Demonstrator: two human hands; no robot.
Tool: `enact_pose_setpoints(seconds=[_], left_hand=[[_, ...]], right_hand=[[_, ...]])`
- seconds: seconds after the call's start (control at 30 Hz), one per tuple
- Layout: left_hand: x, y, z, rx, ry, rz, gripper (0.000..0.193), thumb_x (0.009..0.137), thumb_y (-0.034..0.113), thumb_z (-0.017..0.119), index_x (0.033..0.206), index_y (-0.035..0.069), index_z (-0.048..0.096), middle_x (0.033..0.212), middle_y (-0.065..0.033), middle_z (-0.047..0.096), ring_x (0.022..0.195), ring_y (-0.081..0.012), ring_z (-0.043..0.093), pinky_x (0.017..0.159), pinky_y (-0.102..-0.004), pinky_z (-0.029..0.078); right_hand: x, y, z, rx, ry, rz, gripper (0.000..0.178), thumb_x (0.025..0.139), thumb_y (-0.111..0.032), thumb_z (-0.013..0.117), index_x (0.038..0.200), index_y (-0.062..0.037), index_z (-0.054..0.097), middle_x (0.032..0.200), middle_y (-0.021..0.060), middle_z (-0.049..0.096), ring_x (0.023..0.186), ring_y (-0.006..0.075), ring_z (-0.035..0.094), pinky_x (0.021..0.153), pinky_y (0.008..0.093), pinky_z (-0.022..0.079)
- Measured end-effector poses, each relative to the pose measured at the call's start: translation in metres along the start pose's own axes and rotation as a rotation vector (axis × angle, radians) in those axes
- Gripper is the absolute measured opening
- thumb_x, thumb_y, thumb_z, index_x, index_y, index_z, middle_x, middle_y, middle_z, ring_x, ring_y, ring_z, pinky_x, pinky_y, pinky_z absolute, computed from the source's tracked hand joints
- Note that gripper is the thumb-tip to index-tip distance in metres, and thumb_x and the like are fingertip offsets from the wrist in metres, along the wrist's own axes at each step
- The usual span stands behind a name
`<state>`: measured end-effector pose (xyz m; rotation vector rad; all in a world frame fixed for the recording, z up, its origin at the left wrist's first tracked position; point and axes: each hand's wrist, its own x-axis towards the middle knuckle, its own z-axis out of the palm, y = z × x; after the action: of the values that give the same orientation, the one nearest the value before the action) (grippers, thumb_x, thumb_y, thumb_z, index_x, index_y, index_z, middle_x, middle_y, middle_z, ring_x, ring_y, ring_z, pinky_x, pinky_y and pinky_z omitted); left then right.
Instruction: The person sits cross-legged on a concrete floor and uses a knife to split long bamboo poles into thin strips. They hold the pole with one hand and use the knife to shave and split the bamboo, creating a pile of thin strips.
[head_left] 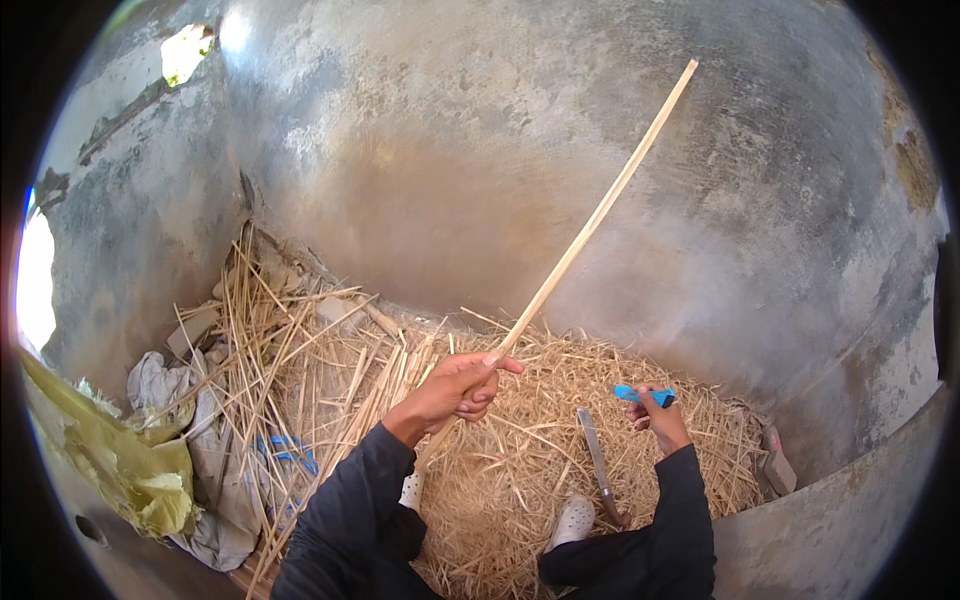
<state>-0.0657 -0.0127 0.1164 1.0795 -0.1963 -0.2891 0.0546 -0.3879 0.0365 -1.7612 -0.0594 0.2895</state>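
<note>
My left hand (455,392) is closed around a long, pale bamboo strip (600,212), its index finger stretched along one side. The strip slants up to the right, and its far end stands in front of the grey wall. Its lower end passes below my left hand toward my shoe. To the right, my right hand (660,418) grips a small blue utility knife (640,396), apart from the strip. A large knife with a long metal blade (593,450) and a brown curved handle lies on the shavings between my hands, near my right shoe (572,522).
Curled shavings (520,470) cover the floor around my feet. Long thin strips (270,340) are heaped on the left, beside pale cloth (155,385) and a yellow-green sheet (120,450). A brick (778,462) stands at the right. Grey walls (450,180) enclose the spot.
</note>
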Motion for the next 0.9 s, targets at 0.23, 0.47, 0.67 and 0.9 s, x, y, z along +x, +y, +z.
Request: enact_pose_setpoints(seconds=[0.23, 0.47, 0.67, 0.9], left_hand=[[-0.008, -0.001, -0.003, -0.001, -0.005, -0.020, 0.031, 0.103, 0.024, 0.034, 0.109, -0.002, 0.051, 0.059, 0.0036, 0.035, 0.044, -0.0042, 0.029, 0.041, -0.0194, 0.027], [-0.023, -0.006, 0.012, 0.228, 0.063, -0.018, 0.029, 0.103, 0.028, 0.037, 0.109, 0.003, 0.049, 0.062, 0.0027, 0.040, 0.045, -0.0053, 0.035, 0.043, -0.0201, 0.031], [-0.033, -0.021, 0.041, 0.425, 0.135, 0.017, 0.029, 0.102, 0.029, 0.039, 0.108, 0.004, 0.051, 0.063, 0.0045, 0.039, 0.048, -0.0040, 0.034, 0.045, -0.0193, 0.029], [-0.065, -0.047, 0.082, 0.698, 0.291, 0.000, 0.030, 0.101, 0.028, 0.043, 0.112, 0.004, 0.057, 0.063, 0.0057, 0.039, 0.057, -0.0038, 0.036, 0.051, -0.0214, 0.031]], right_hand=[[-0.026, -0.044, 0.031, 0.623, -0.245, -0.134, 0.034, 0.093, -0.028, 0.057, 0.117, -0.0044, 0.054, 0.102, 0.0084, 0.061, 0.088, 0.0180, 0.063, 0.073, 0.0332, 0.051], [-0.017, -0.043, 0.048, 0.353, -0.115, -0.282, 0.042, 0.087, 0.001, 0.058, 0.125, -0.0032, 0.043, 0.107, 0.0118, 0.054, 0.079, 0.0181, 0.065, 0.064, 0.0304, 0.056], [-0.038, -0.052, 0.060, 0.097, -0.079, -0.364, 0.036, 0.082, 0.006, 0.051, 0.117, -0.0002, 0.047, 0.087, 0.0053, 0.052, 0.070, 0.0126, 0.060, 0.061, 0.0286, 0.053], [-0.077, -0.082, 0.092, -0.449, -0.005, -0.647, 0.019, 0.084, -0.015, 0.059, 0.095, -0.0006, 0.063, 0.073, 0.0097, 0.057, 0.062, 0.0181, 0.058, 0.058, 0.0307, 0.045]])
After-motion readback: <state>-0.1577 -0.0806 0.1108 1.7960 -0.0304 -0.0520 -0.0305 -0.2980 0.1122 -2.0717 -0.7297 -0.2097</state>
